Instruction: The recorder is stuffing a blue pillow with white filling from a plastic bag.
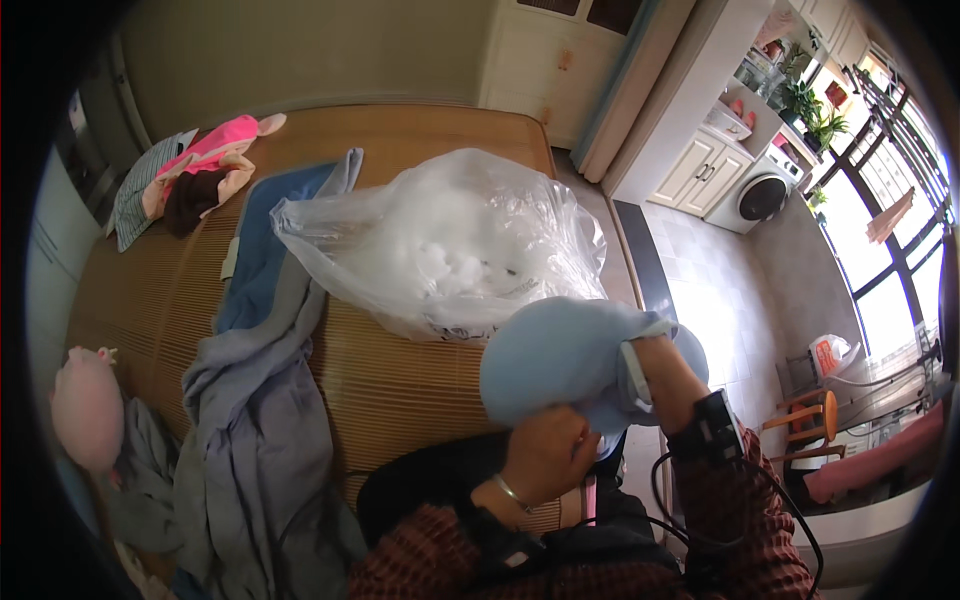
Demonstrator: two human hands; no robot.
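Note:
A rounded, light blue fabric cover (550,350), plump as if filled, rests over my lap at the right of the bed. My right hand (662,368) reaches in through its opening up to the wrist, so the fingers are hidden inside. At the cover's lower edge, my left hand (545,455) is closed in a fist, gripping the blue fabric. Just beyond the cover lies a large clear plastic bag (450,240) full of white fluffy stuffing, its gathered end pointing left.
The bed carries a brown woven mat (400,390). Grey cloth (250,410) and a blue pad (260,270) lie left of the bag. A pink plush toy (88,410) and piled clothes (205,165) are farther left. A washing machine (760,195) and wooden stool (815,415) stand at right.

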